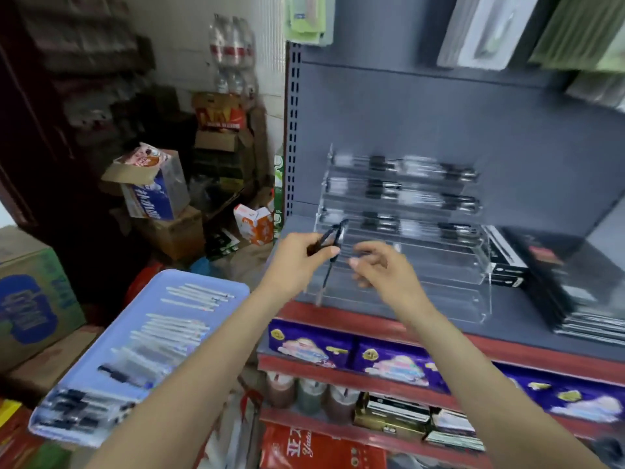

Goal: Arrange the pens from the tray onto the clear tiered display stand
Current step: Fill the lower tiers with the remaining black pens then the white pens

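Red bag [321, 451], bottom shelf: "亚"; other print blurred.

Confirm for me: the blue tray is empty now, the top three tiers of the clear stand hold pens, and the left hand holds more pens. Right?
Not quite. The head view shows the blue tray still holding many pens. The rest stands: the clear stand's top three tiers hold pens, and the left hand holds pens.

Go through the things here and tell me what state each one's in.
Display stand: upper three tiers filled, lower tiers empty.
Tray: many pens left.
Left hand: holding pens in front of the stand.
Right hand: fingers curled; grip unclear through blur.
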The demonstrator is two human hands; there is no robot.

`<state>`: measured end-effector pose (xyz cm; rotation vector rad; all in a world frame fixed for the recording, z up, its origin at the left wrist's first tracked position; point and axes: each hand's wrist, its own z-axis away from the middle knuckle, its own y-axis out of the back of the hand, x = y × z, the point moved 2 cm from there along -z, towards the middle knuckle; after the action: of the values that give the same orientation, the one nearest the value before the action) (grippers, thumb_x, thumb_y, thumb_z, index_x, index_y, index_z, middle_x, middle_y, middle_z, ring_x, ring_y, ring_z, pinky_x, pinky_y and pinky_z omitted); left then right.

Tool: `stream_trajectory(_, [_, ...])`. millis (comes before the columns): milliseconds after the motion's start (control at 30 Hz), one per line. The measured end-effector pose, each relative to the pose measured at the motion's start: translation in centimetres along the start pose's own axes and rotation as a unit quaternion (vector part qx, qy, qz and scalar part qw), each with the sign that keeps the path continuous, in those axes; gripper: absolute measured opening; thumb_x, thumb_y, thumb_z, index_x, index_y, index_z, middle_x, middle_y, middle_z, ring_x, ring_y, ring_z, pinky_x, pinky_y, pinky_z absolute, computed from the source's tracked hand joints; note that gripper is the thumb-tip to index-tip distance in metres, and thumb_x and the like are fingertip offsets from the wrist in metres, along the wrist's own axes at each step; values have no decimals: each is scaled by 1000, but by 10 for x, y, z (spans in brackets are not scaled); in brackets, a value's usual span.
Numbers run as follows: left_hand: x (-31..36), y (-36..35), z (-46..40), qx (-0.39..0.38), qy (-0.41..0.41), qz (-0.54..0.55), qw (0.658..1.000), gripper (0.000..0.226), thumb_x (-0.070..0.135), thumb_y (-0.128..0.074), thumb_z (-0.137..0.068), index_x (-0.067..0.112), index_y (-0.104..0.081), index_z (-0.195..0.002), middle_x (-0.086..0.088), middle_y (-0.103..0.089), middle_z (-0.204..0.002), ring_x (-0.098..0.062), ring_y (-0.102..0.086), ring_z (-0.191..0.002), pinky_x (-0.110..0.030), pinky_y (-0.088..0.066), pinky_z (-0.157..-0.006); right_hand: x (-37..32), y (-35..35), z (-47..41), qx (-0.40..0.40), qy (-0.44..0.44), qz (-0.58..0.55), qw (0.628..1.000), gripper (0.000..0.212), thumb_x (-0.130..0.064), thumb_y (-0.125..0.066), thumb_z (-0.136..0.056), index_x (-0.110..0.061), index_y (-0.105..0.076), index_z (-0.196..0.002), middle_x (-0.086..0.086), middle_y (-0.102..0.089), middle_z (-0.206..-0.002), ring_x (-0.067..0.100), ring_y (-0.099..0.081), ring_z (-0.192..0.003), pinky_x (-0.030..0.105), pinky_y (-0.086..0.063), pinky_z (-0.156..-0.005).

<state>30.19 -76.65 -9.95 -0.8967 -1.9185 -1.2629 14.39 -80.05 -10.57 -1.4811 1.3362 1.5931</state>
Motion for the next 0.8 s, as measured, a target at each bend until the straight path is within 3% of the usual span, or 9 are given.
stream_trajectory(67, [13,-15,-10,-34,-15,-90,995,32,27,-61,-89,-3,-63,-78,-21,-53,-64,-18,-45,-59,-25,-26,-52,-5,30,-9,15,21,-40,999,14,-12,-57,-91,-17,-60,-104,4,-65,-79,5,-65,-63,17,-55,-66])
stream_trajectory(233, [40,-41,-22,-48,-44,-195,979,26,25,-60,-89,1,-66,-81,-9,-51,-64,-17,-42,-60,-14,-31,-51,-2,61,-19,15,42,-95,994,12,-1,-58,-89,-10,-65,-86,9,-68,-79,7,-68,-64,17,-56,-68])
stream_trajectory(333, [38,-40,-27,-8,-37,-186,982,22,25,-56,-92,6,-66,-95,-6,-58,-79,-18,-53,-73,-19,-31,-55,3,73,-27,55,50,-157,985,13,1,-59,-88,-8,-63,-80,8,-67,-76,9,-69,-66,17,-56,-70])
stream_trajectory(433, [31,-33,-30,5,-21,-188,982,24,15,-39,-99,0,-56,-107,-8,-49,-91,-28,-50,-90,-25,-28,-67,11,91,-37,127,46,-219,966,11,-1,-59,-88,-8,-62,-81,7,-66,-79,9,-70,-71,18,-56,-75])
stream_trajectory(500, [24,-30,-31,-15,-13,-222,975,33,7,-35,-98,-3,-47,-127,-16,-48,-107,-31,-47,-106,-25,-29,-82,20,97,-45,164,35,-221,961,12,-1,-58,-89,-10,-59,-81,5,-65,-78,7,-70,-69,19,-56,-77])
stream_trajectory(567, [18,-29,-30,-20,-4,-240,971,39,4,-37,-97,-1,-40,-136,-19,-46,-118,-31,-45,-113,-21,-29,-89,29,93,-51,175,24,-179,968,13,-2,-59,-89,-12,-56,-81,4,-66,-77,7,-70,-69,22,-55,-79])
stream_trajectory(633, [15,-28,-30,-1,-1,-237,972,39,5,-41,-97,2,-43,-135,-14,-47,-116,-26,-47,-110,-14,-27,-87,39,86,-57,167,28,-126,978,16,-2,-59,-89,-14,-55,-80,4,-67,-76,11,-70,-74,24,-55,-81])
stream_trajectory(767, [13,-21,-28,76,-6,-188,979,24,7,-55,-91,9,-61,-114,-3,-55,-105,-12,-52,-94,-8,-32,-81,48,81,-66,144,56,82,985,8,-7,-65,-85,-14,-62,-82,-2,-67,-78,12,-67,-78,5,-47,-69])
stream_trajectory(800, [13,-20,-28,84,-7,-180,980,21,7,-57,-90,11,-62,-110,-2,-58,-103,-10,-52,-92,-9,-35,-81,49,80,-68,132,62,138,980,4,-10,-66,-85,-13,-64,-84,-4,-66,-79,10,-65,-78,6,-44,-67])
